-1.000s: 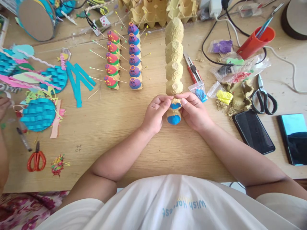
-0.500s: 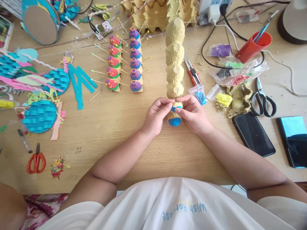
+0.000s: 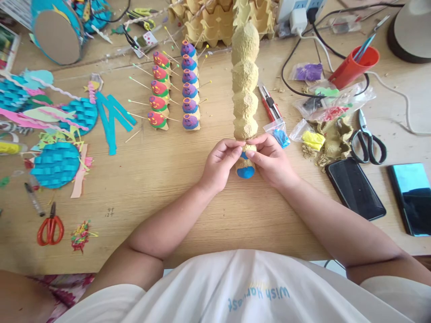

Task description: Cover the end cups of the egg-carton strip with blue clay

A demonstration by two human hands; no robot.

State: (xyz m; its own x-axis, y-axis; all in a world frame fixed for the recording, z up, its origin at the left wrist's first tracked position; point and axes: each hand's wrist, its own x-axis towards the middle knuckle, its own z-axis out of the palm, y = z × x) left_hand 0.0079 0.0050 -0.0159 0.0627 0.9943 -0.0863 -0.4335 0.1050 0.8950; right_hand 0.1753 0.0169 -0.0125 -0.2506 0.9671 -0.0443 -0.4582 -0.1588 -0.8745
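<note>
Carton strip (image 3: 245, 85) lies lengthwise on table (image 3: 161, 188), running straight away from you. Your left hand (image 3: 220, 165) and right hand (image 3: 271, 161) both pinch its near cup, fingertips closed and meeting over blue clay (image 3: 245, 172). Clay bag (image 3: 279, 133) just right; painted cups (image 3: 190, 89) to the left.

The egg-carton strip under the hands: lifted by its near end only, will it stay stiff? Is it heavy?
Probably light: the egg-carton strip looks like thin moulded pulp. Held only where the left hand and right hand pinch it, it may sag at the narrow joints between cups.
</note>
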